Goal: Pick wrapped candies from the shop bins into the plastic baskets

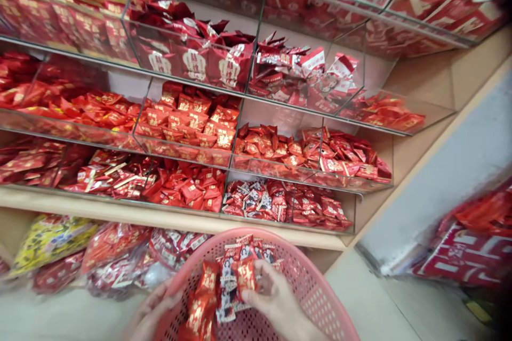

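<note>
A pink plastic basket (320,277) with a perforated wall is at the bottom centre, below the shelves. My left hand (154,311) is wrapped over its left rim. Inside the basket, my right hand (276,298) pinches a red candy packet (245,274) with gold lettering between thumb and fingers. Under and beside it lie red, white and black packets (229,282) with small printed figures. A few plain red packets with gold lettering (202,309) rest at the basket's left side, near my left hand.
Tiered shelves with clear dividers hold many red packets (188,122) in front of me. A wooden ledge (120,216) runs beneath them. Below it sit bulging bags, one yellow (56,240). At the right, red bags (460,253) lie by a grey wall (448,181).
</note>
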`<state>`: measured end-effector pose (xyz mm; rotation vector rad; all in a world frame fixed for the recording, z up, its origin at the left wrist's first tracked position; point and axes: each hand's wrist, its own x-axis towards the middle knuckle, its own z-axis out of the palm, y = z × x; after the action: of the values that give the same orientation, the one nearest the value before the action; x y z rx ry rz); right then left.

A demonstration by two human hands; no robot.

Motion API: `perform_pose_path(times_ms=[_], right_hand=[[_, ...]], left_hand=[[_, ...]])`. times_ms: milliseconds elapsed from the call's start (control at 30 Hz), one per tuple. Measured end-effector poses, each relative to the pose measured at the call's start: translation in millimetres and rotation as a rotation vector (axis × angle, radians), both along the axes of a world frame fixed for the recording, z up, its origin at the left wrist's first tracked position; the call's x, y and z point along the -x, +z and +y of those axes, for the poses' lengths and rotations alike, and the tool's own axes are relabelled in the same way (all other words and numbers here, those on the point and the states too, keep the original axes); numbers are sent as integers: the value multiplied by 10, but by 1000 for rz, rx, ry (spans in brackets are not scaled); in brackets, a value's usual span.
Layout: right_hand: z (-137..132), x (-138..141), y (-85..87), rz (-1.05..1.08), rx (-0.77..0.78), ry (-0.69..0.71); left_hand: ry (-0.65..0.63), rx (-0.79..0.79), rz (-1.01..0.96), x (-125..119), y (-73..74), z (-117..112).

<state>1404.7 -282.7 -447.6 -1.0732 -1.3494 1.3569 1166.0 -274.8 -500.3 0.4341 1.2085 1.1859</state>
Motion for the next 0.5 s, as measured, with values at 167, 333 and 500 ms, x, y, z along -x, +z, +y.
perform_pose_path(times_ms=[167, 333, 500], right_hand=[[-314, 47, -754, 106, 564, 0], [-395, 138, -982, 138, 766, 36], [-263, 268, -854, 46, 642, 16]], left_hand=[[-27, 63, -16, -100, 254, -125], [-107, 27, -121, -135, 391, -177], [-103, 46, -110, -131, 412, -181]])
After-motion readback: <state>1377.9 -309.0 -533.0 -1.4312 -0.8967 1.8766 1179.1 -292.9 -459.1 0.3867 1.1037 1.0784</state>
